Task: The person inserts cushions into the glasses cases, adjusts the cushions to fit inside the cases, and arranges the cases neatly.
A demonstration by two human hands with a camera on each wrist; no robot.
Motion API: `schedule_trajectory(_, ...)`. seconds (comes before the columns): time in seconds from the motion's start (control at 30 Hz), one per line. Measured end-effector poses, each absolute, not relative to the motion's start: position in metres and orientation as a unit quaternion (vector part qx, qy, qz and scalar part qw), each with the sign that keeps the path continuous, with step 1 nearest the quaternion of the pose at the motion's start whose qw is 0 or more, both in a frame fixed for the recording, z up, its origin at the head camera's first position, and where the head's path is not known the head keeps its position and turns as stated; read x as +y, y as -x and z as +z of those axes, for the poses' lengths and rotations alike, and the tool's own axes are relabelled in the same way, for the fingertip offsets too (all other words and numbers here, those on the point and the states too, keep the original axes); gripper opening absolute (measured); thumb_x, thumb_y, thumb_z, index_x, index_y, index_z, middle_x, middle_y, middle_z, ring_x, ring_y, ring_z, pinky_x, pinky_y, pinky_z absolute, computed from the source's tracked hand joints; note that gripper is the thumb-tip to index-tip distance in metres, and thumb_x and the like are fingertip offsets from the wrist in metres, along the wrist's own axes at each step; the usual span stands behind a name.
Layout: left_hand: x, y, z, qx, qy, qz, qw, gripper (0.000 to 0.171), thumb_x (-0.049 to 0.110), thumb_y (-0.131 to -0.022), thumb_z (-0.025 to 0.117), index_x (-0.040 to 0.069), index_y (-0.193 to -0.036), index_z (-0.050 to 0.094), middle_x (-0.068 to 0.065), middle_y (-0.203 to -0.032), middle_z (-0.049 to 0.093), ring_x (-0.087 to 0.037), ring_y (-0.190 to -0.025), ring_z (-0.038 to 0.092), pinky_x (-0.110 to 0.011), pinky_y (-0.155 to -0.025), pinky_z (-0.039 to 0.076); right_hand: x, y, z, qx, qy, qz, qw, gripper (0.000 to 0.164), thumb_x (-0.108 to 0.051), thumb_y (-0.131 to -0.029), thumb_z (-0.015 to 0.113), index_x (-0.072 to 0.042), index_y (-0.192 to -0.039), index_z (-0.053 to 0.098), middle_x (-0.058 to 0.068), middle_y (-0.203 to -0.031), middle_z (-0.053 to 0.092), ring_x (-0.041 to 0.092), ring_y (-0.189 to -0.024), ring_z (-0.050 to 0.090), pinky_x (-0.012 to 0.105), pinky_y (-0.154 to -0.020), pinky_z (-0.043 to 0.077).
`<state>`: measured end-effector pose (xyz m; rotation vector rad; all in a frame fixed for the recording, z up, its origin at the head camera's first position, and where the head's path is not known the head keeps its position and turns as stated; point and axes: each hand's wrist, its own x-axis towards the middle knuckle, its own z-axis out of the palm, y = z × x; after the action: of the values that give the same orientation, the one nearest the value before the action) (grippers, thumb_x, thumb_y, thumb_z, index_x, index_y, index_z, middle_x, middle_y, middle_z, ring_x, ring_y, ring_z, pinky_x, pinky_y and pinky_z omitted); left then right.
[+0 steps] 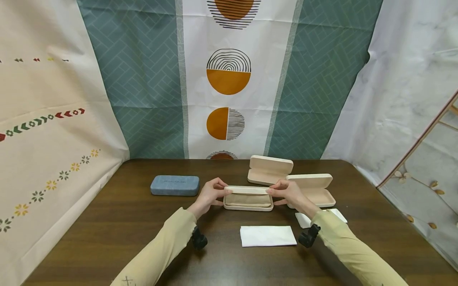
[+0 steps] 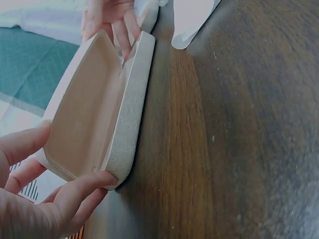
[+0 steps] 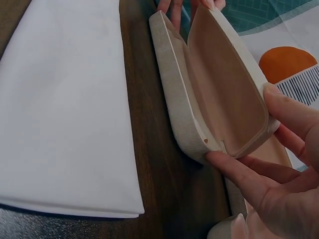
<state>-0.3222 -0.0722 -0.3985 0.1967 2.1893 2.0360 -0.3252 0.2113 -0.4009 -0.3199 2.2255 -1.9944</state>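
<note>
A beige glasses case (image 1: 248,207) with a tan lining sits on the table between both hands, its lid part-way raised. My left hand (image 1: 210,194) holds its left end, the thumb on the lower shell and fingers at the lid edge, as the left wrist view shows. At the other end my right hand (image 1: 290,194) grips lid and base corner in the same way. The lid's lining (image 2: 84,109) faces me in the left wrist view. Nearer to me lies a folded white cloth (image 1: 267,236), also large in the right wrist view.
Two more beige cases stand open at the back right, one farther back (image 1: 270,165) and one nearer (image 1: 316,188), close to my right hand. A second white cloth (image 1: 303,220) is partly hidden by my right forearm. A closed blue glasses case (image 1: 175,186) lies at the left.
</note>
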Motion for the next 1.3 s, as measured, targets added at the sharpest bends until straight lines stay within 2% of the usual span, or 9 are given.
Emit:
schedule_trajectory(0.57,-0.0748,0.3191,-0.3942,0.716,-0.073,0.688,0.088,0.025,0.005,-0.079,0.07,-0.004,-0.095,0.053,-0.017,-0.097,0.05,-0.037,-0.092,0.053,-0.048,-0.068,0.049,0.2116,0.3256,-0.4009,0.746,0.093,-0.655,0.073,0.02,-0.009,-0.077,0.073,0.003,-0.086,0.06,0.016,-0.097,0.055,0.028,-0.088,0.058,0.048,-0.069,0.048)
schedule_trajectory(0.83,-0.0748,0.3243,-0.4009,0.717,-0.067,0.689,0.086,0.024,0.005,-0.078,0.071,-0.003,-0.094,0.054,-0.017,-0.098,0.05,-0.038,-0.092,0.053,-0.047,-0.066,0.049,0.213,0.3267,-0.4011,0.742,0.09,-0.658,0.088,0.023,-0.01,-0.076,0.074,0.002,-0.09,0.06,0.015,-0.093,0.059,0.036,-0.091,0.057,0.047,-0.069,0.049)
schedule_trajectory(1.0,-0.076,0.3238,-0.4007,0.714,-0.073,0.691,0.087,0.023,0.004,-0.078,0.07,-0.003,-0.093,0.054,-0.017,-0.098,0.05,-0.038,-0.091,0.054,-0.047,-0.066,0.049,0.2133,0.3275,-0.4001,0.739,0.084,-0.661,0.1,0.025,-0.008,-0.075,0.074,0.004,-0.092,0.059,0.015,-0.092,0.059,0.036,-0.09,0.057,0.048,-0.07,0.048)
schedule_trajectory(1.3,-0.0774,0.3243,-0.4019,0.715,-0.074,0.69,0.089,0.025,0.002,-0.076,0.072,-0.004,-0.093,0.055,-0.016,-0.097,0.052,-0.026,-0.082,0.056,-0.046,-0.066,0.05,0.2153,0.3259,-0.4008,0.761,0.103,-0.632,0.104,0.031,-0.01,-0.075,0.075,0.006,-0.095,0.057,0.015,-0.092,0.058,0.032,-0.086,0.059,0.044,-0.07,0.049)
